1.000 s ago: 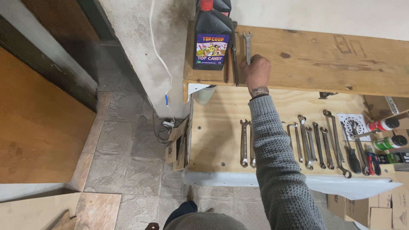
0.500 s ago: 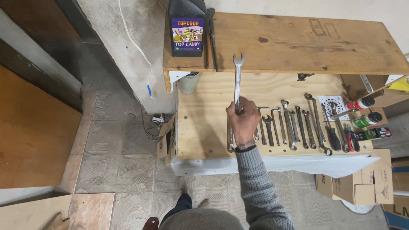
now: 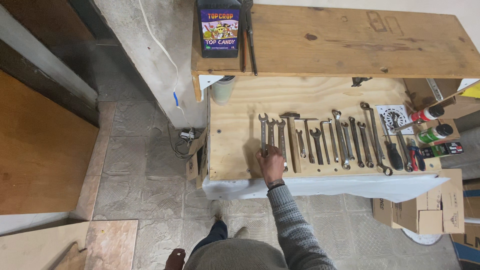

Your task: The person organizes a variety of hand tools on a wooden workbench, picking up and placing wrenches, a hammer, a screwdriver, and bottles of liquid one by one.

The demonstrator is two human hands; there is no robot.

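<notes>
Head view: right hand (image 3: 271, 164) down on the wrench row at the near edge of the plywood bench (image 3: 235, 135).
Fingers are curled over the lower end of the leftmost wrench (image 3: 263, 132), which lies flat, open end pointing away from the hand; whether the grip is tight, I cannot tell. Two more wrenches (image 3: 277, 137) lie just right of that one, a hammer (image 3: 291, 140) beyond them. Left hand (image 3: 176, 259) hangs low by the body, well apart from the bench; its grip is unclear.
</notes>
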